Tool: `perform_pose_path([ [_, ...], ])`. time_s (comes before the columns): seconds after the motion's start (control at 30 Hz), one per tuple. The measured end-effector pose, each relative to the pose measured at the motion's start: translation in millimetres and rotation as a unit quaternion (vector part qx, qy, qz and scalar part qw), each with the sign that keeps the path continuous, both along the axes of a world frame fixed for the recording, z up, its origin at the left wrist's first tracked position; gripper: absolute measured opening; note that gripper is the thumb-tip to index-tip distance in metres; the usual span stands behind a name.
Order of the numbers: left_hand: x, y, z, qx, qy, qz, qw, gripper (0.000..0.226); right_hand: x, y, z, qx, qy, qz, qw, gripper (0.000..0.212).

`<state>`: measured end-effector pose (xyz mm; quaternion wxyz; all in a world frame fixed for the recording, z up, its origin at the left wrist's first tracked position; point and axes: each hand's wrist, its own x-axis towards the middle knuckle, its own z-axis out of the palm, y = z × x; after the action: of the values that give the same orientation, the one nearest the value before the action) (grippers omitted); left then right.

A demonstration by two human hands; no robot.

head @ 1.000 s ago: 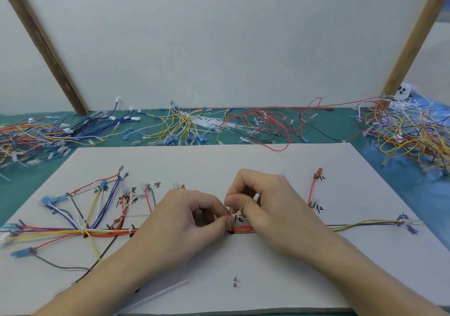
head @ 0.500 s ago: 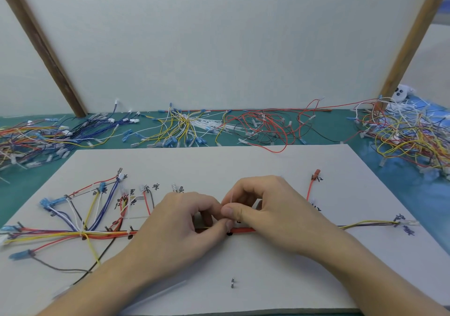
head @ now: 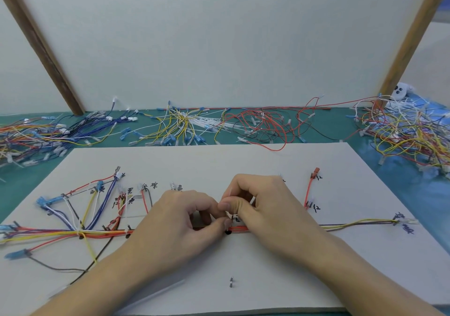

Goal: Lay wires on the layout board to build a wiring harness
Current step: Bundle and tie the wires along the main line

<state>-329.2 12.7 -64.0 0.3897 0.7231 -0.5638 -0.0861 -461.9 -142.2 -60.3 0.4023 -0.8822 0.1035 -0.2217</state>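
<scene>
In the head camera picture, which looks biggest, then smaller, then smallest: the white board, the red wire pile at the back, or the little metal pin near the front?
1. White board, by far the largest.
2. Red wire pile; it lies farther back, so it may look smaller than it is.
3. Metal pin, tiny although it is nearest.

both hands (head: 226, 218) cover the middle of the wire bundle (head: 102, 233), hiding what the fingers pinch; handwritten labels (head: 316, 208) are too small to read; wire piles (head: 414, 135) run off both side edges.
</scene>
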Motion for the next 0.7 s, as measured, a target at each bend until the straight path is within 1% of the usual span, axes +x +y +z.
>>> perform_pose_path([
  [0.13,-1.7,0.6,1.1,0.003,-0.028,0.001,1.0,0.009,-1.7,-3.0,2.2,0.028,0.009,0.02,0.999,0.011],
  [0.33,-4.8,2.6,3.7,0.008,-0.086,-0.005,0.996,0.014,-3.1,-4.2,7.2,0.056,0.02,0.025,0.998,0.011],
  [0.5,-5.5,2.3,3.2,0.009,-0.083,0.006,0.996,0.019,-2.9,0.6,8.3,0.042,-0.001,-0.001,0.999,0.013],
  [0.6,-4.2,1.3,4.2,0.011,-0.073,0.006,0.997,0.013,-2.1,2.8,7.0,0.04,-0.004,-0.015,0.999,0.014],
  [0.7,-1.5,0.1,5.6,0.022,-0.045,-0.002,0.999,0.01,-0.7,4.9,4.9,0.039,0.002,-0.019,0.999,0.015],
])
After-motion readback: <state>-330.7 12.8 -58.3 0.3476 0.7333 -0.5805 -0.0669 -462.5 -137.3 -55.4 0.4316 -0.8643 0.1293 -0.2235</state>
